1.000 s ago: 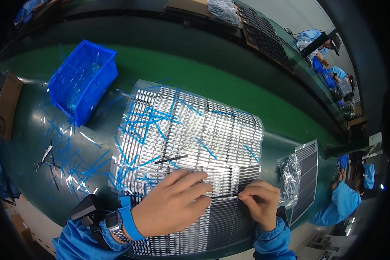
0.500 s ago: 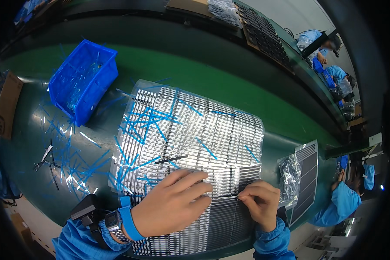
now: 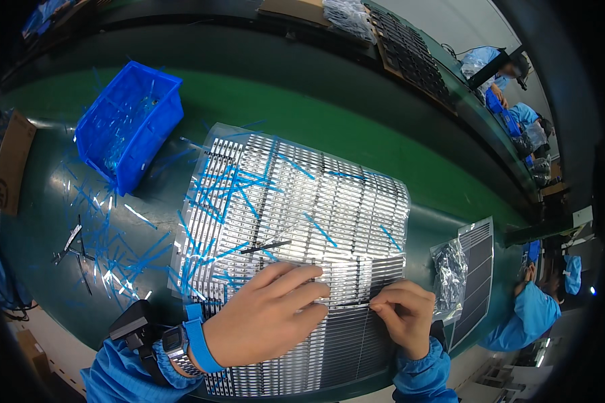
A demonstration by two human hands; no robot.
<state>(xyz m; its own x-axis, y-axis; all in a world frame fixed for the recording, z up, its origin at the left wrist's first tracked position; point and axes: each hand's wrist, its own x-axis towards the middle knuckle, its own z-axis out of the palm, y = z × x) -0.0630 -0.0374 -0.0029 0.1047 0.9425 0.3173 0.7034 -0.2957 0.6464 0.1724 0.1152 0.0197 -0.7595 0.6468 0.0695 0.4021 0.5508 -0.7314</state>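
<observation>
A large sheet [image 3: 329,195] of many narrow silvery strips, in rows, lies on the green table in front of me. Its near right part [image 3: 356,346] is dark grey. My left hand [image 3: 265,316] rests on the sheet with fingers stretched out and slightly apart; its thumb is hidden. To the right, thumb and forefinger of my right hand [image 3: 405,310] pinch the end of a thin silvery strip [image 3: 349,306] at the border of the dark part. Loose blue film strips [image 3: 319,230] and a black strip [image 3: 267,247] lie on top of the sheet.
A blue bin [image 3: 171,101] with clear and blue scraps stands at the far left. More blue scraps [image 3: 124,258] litter the table below it. At right lie a clear plastic bag [image 3: 449,279] and another dark-striped sheet [image 3: 476,289]. A shelf edge runs along the back; co-workers sit at far right.
Both of my hands and the sheet look the same as before. Only a co-worker at the upper right has shifted slightly.
</observation>
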